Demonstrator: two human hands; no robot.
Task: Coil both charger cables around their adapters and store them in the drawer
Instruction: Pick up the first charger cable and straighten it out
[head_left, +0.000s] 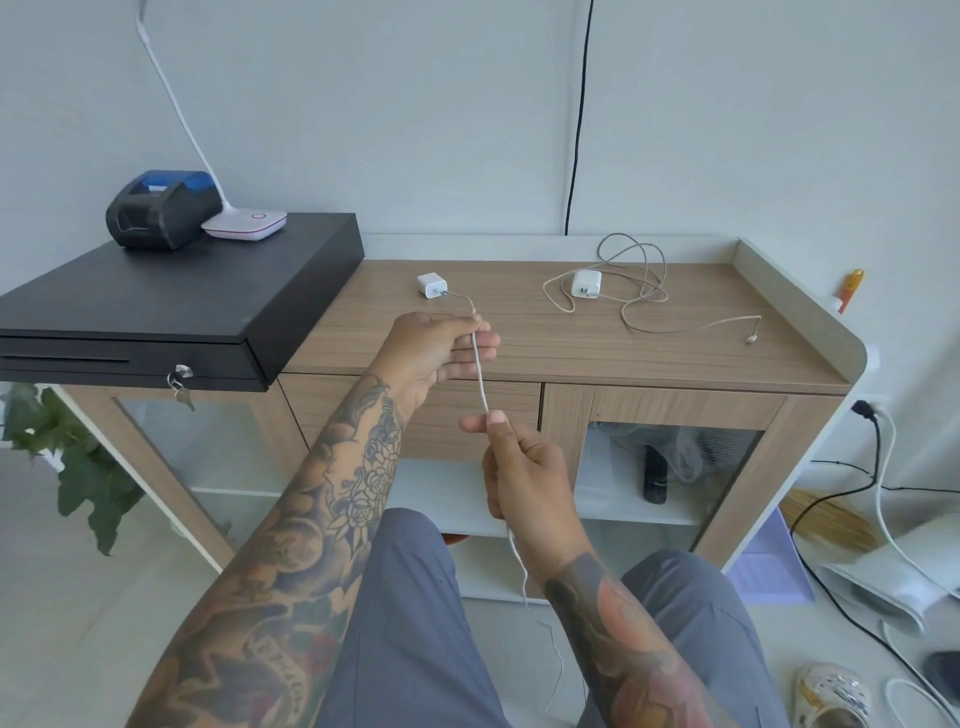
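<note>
I held the left hand (441, 353) and right hand (519, 462) pinched on the near cable (480, 382) at frame centre, its adapter (431, 285) lying above on the wooden cabinet (571, 353); the second charger (587, 283) sat uncoiled, upper right.

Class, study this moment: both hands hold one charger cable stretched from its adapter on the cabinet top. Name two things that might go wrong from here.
1. The left hand and right hand pull the cable taut; the small adapter lies loose on the cabinet top and may get dragged off.
2. The cable's free tail dangles by the knees and may snag.
</note>
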